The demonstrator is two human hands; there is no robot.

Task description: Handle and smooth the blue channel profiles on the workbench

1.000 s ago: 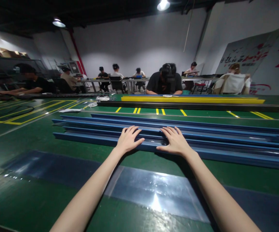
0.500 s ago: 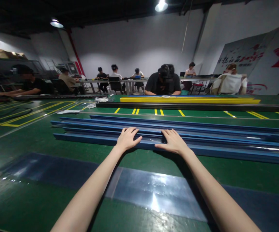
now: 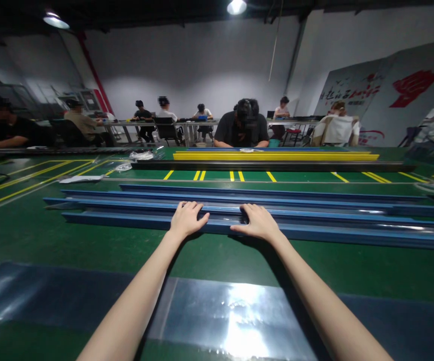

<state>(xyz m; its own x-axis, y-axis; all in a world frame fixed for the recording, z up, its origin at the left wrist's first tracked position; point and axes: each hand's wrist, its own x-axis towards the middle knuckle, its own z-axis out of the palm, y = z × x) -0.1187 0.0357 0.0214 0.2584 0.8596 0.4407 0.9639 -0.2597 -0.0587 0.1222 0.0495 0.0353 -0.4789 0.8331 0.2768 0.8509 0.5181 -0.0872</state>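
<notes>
My left hand [image 3: 187,219] spans a long blue channel-shaped rail [image 3: 119,220], the nearest in a group of several. Its fingers reach across to the far side, and the thumb points inward near the front edge. A short way to the right, my right hand [image 3: 259,220] grips the same rail in a mirrored pose. The other blue rails [image 3: 157,190] lie parallel just behind, with shiny clear wrap on parts of them. Between both forearms and the rails, a long transparent plastic sleeve [image 3: 198,306] lies flat on the green table [image 3: 127,245].
Beyond the blue rails lie a long black rail [image 3: 277,166] and a yellow rail [image 3: 277,156]. Crumpled clear plastic [image 3: 144,156] and a white sheet [image 3: 81,179] are at the left. A person [image 3: 241,123] sits bent over across the table; other people sit farther back.
The view has turned slightly to the right, so the scene sits farther left. Both hands keep the same place and pose on the blue rail.
</notes>
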